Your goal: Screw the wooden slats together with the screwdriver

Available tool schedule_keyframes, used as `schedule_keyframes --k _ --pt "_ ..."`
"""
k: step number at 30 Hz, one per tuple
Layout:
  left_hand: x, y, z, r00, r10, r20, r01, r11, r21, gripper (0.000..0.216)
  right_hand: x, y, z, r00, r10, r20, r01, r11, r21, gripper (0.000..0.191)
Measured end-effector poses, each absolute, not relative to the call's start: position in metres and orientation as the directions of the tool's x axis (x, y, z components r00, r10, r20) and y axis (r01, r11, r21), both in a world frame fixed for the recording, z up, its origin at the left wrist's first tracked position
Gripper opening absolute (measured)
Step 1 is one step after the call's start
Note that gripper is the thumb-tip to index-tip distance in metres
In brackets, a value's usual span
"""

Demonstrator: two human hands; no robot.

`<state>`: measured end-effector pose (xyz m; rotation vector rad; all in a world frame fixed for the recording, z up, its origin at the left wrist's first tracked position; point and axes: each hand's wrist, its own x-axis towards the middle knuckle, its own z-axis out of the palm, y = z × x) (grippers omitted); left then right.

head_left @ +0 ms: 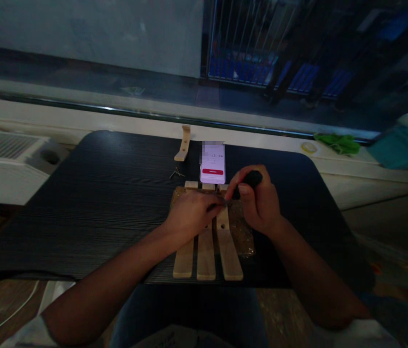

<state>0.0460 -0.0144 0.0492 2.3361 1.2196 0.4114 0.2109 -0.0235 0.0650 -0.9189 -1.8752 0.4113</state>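
Three bent wooden pieces, the right one [231,256] with a drilled hole, lie side by side towards the table's front edge. Their upper parts rest on a brown, plastic-wrapped slab [243,237]. My left hand [192,210] lies over the left and middle pieces. Its fingers are closed near the right piece's upper end, around something dark that I cannot make out. My right hand [261,205] is wrapped round the black handle of a screwdriver [252,179], pointing down-left towards my left fingertips. The fingers hide its tip.
On the black table [117,193], a phone [213,164] lies beyond the slab. Left of it are another bent wooden piece [184,145] and several small screws [177,173]. A windowsill behind holds a green cloth [337,143] and a roll of tape [309,147]; a radiator [8,164] stands left.
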Motion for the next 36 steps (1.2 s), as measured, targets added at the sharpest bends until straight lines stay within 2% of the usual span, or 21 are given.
schedule_keyframes --k 27,36 --pt "0.0478 -0.0143 0.0513 0.564 0.825 0.029 0.688 -0.489 0.536 0.016 0.2084 -0.0233 0.0648 -0.244 0.745 0.621 0.449 0.655 -0.609 0.012" --pt "0.0463 -0.0146 0.0518 0.572 0.820 0.032 0.690 -0.502 0.521 0.017 0.2066 -0.0223 0.0654 -0.236 0.733 0.637 0.470 0.660 -0.585 0.005"
